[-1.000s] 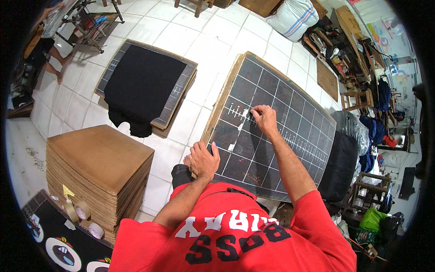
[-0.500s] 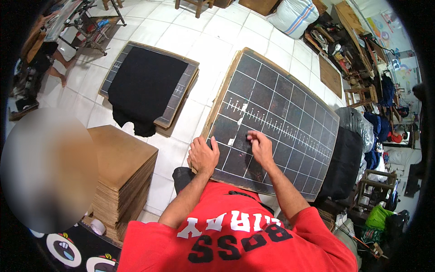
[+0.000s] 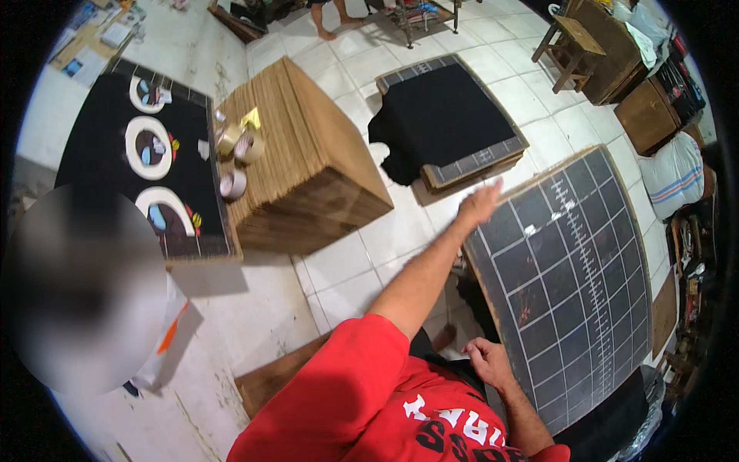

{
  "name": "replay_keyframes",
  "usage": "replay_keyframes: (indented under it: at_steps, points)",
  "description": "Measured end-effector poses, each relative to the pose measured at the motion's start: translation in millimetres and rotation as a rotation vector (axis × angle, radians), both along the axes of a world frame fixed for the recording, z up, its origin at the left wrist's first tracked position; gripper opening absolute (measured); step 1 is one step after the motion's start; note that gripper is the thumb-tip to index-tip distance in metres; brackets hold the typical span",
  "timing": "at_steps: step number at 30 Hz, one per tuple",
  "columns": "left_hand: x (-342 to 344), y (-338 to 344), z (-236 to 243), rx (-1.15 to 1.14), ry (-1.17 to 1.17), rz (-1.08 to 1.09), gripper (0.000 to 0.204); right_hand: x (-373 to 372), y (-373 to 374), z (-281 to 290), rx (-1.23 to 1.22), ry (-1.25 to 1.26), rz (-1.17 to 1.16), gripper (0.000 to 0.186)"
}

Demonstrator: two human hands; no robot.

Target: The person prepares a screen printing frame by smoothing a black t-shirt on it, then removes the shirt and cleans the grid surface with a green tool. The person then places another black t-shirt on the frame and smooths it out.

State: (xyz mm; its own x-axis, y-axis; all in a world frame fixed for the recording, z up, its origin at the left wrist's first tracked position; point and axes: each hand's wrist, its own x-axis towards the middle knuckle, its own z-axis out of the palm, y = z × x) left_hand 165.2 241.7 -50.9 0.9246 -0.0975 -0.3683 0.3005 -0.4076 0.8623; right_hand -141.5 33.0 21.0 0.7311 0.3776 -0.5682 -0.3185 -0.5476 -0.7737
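My left hand (image 3: 481,203) is stretched out, slightly blurred, over the far left corner of a dark board (image 3: 550,281) marked with a white grid. Its fingers look extended, and nothing shows in them. Close to my body, my right hand (image 3: 489,362) is beside the board's left edge, its fingers curled; whatever is inside them, if anything, is hidden. Beyond my left hand, a black cloth piece (image 3: 439,115) lies over a smaller gridded board (image 3: 481,158).
A tall stack of brown boards (image 3: 308,131) stands at left, with tape rolls (image 3: 248,146) on its left side. Beyond it lies a black printed cloth (image 3: 100,146). A wooden stool (image 3: 573,50) and a white sack (image 3: 671,177) are at far right. Another person's feet (image 3: 329,34) show at the top.
My view has swung left, bringing the printed cloth into sight. My left hand has reached outward off the board's near edge; my right hand has drawn back toward my body.
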Motion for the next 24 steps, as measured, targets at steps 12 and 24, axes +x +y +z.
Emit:
replay_keyframes:
  at_steps: [12,24]
  points:
    - [-561,63,-222,0.206,0.493,0.408,0.064,-231,-84,-123,-0.548,0.29,0.149,0.042]
    - [-833,34,-299,0.229,1.037,0.199,0.085,-255,-58,-384,-0.339,0.386,-0.004,0.033]
